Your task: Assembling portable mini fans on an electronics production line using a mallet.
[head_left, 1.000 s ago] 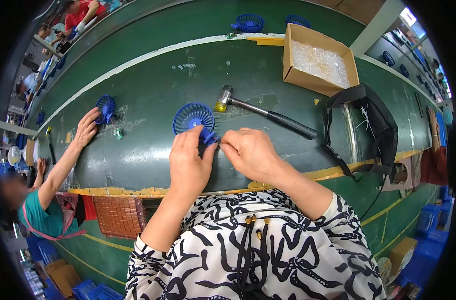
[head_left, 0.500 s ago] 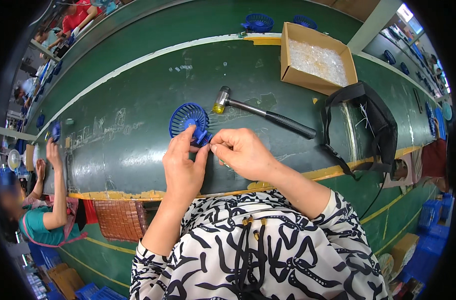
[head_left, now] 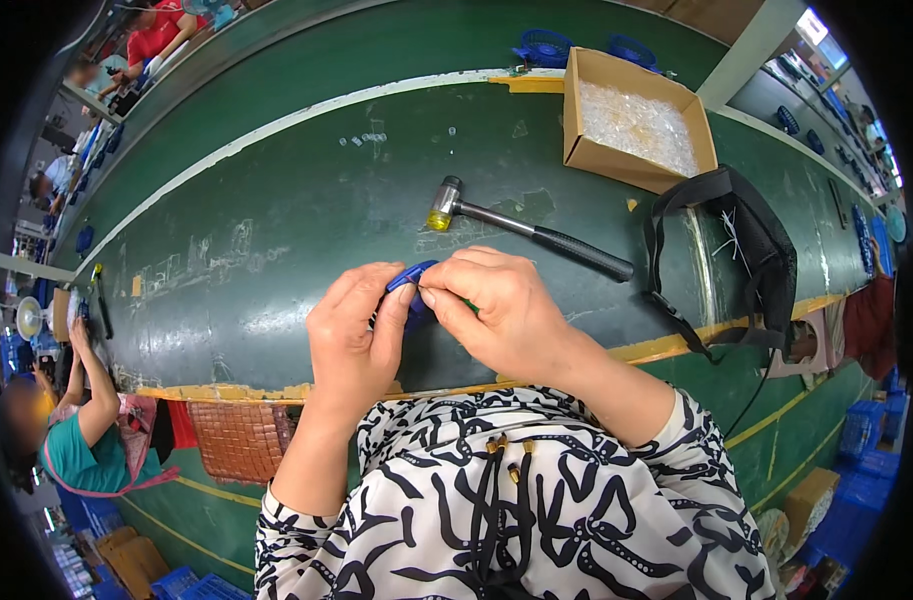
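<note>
My left hand (head_left: 354, 325) is closed round a small blue fan (head_left: 413, 275), mostly hidden between my hands; a blue edge shows above the fingertips and a little more blue below. My right hand (head_left: 501, 310) meets it from the other side, thumb and forefinger pinched together against the fan. Whatever is in that pinch is too small to make out. A bit of green (head_left: 471, 306) shows under the curled right fingers. Beyond my hands lies a mallet (head_left: 516, 222) with a yellow face and a black grip.
An open cardboard box (head_left: 573, 125) of small clear pieces stands at the far right, blue fan grilles (head_left: 546, 48) behind it. A black strap-like item (head_left: 776, 250) lies at right. Small clear bits (head_left: 366, 138) dot the green bench (head_left: 276, 190). At left, a co-worker's arm (head_left: 98, 385) reaches over the bench.
The fan has been turned: its round grille faced up before and is now out of sight between my hands. At left, the co-worker's raised hand has come down and their blue fan has left that spot.
</note>
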### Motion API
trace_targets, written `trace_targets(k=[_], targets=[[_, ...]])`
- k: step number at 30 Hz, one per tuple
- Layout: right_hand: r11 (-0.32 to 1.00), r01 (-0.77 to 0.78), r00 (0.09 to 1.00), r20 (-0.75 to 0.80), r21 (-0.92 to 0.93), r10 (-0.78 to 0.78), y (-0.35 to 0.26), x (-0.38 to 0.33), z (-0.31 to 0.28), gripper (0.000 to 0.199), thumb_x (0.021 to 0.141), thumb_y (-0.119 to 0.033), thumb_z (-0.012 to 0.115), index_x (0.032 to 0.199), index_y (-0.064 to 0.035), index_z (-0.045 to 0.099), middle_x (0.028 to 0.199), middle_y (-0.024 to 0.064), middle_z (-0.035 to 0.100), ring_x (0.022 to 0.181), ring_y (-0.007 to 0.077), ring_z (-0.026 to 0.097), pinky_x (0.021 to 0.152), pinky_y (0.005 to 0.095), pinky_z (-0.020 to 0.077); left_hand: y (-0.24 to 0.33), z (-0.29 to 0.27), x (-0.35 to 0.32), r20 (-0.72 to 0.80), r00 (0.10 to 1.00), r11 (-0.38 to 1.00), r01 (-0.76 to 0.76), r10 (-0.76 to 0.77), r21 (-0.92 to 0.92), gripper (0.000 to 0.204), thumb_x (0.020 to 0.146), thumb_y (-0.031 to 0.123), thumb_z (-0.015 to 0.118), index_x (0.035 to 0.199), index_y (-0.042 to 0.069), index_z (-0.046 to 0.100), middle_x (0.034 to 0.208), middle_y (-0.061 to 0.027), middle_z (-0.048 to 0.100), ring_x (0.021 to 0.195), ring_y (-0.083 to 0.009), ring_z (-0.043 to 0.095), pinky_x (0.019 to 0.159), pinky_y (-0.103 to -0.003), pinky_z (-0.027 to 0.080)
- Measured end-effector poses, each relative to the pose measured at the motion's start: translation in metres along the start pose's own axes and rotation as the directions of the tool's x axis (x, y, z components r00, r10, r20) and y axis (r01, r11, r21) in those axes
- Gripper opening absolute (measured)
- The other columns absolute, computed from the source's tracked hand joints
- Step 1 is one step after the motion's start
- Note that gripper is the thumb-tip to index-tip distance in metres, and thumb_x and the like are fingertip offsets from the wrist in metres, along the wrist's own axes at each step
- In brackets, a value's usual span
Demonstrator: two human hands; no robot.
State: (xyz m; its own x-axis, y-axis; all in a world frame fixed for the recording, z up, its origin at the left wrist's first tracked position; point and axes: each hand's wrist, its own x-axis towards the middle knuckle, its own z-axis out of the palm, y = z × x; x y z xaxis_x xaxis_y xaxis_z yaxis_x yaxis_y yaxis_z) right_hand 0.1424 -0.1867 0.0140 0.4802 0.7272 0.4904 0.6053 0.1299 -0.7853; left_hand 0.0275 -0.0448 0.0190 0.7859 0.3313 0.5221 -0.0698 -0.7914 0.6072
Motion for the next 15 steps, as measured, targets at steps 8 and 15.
trace_targets(k=[8, 15], targets=[[0.978, 0.072, 0.996, 0.061, -0.195, -0.061, 0.001, 0.002, -0.011, 0.006, 0.083, -0.008, 0.068, 0.082, -0.0031, 0.066, 0.075, 0.0106, 0.061, 0.075, 0.0319, 0.060, 0.066, 0.0426, 0.0494, -0.006, 0.003, -0.011, 0.276, 0.802, 0.598, 0.584, -0.530, -0.549, 0.016, 0.095, 0.011, 0.066, 0.096, -0.003, 0.073, 0.084, -0.0033, 0.070, 0.074, -0.0086, 0.060, 0.069, -0.023, 0.048], [0.974, 0.072, 0.992, 0.113, -0.213, -0.049, 0.006, -0.002, -0.019, 0.005, 0.082, -0.008, 0.068, 0.080, -0.0043, 0.067, 0.074, 0.0104, 0.061, 0.075, 0.0312, 0.061, 0.065, 0.0419, 0.0494, -0.009, 0.003, -0.008, 0.425, 0.692, 0.297, 0.669, -0.584, -0.681, 0.015, 0.095, 0.012, 0.067, 0.093, -0.002, 0.074, 0.079, -0.0008, 0.069, 0.068, -0.0057, 0.059, 0.064, -0.022, 0.048]])
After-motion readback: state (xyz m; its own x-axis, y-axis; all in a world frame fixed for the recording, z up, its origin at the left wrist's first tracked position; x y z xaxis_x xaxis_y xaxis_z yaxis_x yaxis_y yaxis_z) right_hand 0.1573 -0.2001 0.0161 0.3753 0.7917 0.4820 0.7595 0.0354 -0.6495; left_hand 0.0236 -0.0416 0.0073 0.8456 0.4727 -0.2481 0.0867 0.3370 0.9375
